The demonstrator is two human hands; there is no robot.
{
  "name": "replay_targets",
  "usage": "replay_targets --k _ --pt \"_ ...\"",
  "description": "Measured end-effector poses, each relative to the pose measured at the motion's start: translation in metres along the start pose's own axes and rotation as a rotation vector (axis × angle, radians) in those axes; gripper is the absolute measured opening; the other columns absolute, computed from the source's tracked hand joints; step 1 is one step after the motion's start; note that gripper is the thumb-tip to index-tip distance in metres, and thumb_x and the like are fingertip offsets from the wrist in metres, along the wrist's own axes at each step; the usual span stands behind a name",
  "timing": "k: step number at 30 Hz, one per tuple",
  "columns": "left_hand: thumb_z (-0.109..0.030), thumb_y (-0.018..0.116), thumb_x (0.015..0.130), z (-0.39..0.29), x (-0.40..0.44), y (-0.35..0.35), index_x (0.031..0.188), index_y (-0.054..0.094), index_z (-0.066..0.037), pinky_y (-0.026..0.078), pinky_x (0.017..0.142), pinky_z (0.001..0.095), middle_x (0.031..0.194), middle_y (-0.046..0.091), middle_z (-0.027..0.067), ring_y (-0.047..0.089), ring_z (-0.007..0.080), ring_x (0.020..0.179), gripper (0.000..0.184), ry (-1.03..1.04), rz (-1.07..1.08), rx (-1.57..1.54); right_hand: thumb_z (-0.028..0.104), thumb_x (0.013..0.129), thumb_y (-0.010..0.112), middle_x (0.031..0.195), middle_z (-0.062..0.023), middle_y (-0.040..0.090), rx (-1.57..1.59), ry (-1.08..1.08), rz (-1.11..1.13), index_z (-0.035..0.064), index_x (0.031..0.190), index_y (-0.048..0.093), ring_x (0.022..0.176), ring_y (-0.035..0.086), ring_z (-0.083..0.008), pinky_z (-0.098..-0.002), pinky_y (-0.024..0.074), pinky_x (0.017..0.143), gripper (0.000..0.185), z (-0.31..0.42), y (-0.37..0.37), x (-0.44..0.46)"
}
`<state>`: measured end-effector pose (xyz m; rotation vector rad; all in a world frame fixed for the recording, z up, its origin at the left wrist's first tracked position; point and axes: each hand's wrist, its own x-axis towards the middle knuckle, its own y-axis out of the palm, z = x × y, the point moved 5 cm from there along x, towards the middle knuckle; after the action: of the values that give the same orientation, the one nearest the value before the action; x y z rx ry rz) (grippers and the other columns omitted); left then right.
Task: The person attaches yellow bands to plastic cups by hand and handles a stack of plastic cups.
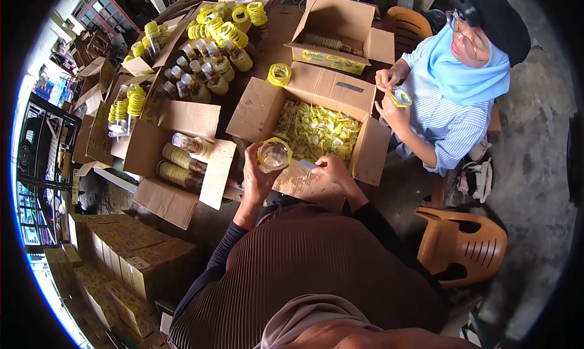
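My left hand (258, 175) is wrapped round the side of a clear cup with a yellow rim (274, 155), its open end facing up. To its right, my right hand (331, 168) is closed at the near flap of an open cardboard box (370, 143), with a small flat piece at its fingertips that I cannot make out clearly. Many yellow and clear wrapped pieces (322, 130) fill that box. A yellow ring-shaped item (279, 74) rests at the box's far left corner.
At the right a person (453, 99) holds another yellow-rimmed cup (399, 97). Boxes with stacked cups (177, 156) stand at the left, near capped bottles (210, 72) and yellow ring stacks (225, 32). A lemon-printed box (331, 58) is at the back; an orange chair (465, 242) stands lower right.
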<state>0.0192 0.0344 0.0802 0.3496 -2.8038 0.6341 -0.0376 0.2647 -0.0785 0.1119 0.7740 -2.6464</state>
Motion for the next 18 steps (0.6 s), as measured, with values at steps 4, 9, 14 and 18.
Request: replay_targets --k 4,9,14,18 --pt "-0.014 0.090 0.064 0.008 -0.006 -0.011 0.128 0.040 -0.002 0.050 0.090 0.0388 0.116 0.059 0.0185 0.060 0.0291 0.108 0.082 0.012 -0.006 0.150 0.022 0.077 0.075 0.079 -0.0139 0.063 -0.114 -0.071 -0.281 0.0042 0.083 0.070 0.075 0.062 -0.0301 -0.0396 0.0462 0.071 0.019 0.009 -0.015 -0.009" --pt "-0.016 0.091 0.061 0.009 -0.012 -0.015 0.132 0.042 -0.002 0.049 0.090 0.0401 0.114 0.058 0.0169 0.059 0.0309 0.105 0.087 0.063 -0.049 0.209 0.016 0.081 0.068 0.083 -0.0089 0.061 -0.490 -0.211 -0.367 0.0106 0.081 0.070 0.085 0.058 -0.0267 -0.0418 0.0419 0.078 0.006 0.026 -0.019 -0.027" --pt "-0.016 0.090 0.060 0.006 -0.014 -0.013 0.127 0.047 0.000 0.049 0.087 0.0403 0.110 0.054 0.0169 0.057 0.0337 0.100 0.081 0.189 -0.065 0.293 0.013 0.083 0.066 0.081 -0.0073 0.058 -0.524 -0.311 -0.464 0.0100 0.081 0.069 0.086 0.057 -0.0287 -0.0427 0.0401 0.078 0.005 0.045 -0.026 -0.039" --pt "-0.022 0.091 0.060 0.023 -0.020 -0.009 0.121 0.046 0.000 0.049 0.083 0.0410 0.109 0.053 0.0182 0.057 0.0340 0.099 0.079 0.034 -0.064 0.351 0.012 0.082 0.068 0.082 -0.0075 0.059 -0.413 -0.307 -0.409 0.0077 0.085 0.069 0.082 0.059 -0.0275 -0.0408 0.0424 0.076 0.006 0.069 -0.023 -0.038"
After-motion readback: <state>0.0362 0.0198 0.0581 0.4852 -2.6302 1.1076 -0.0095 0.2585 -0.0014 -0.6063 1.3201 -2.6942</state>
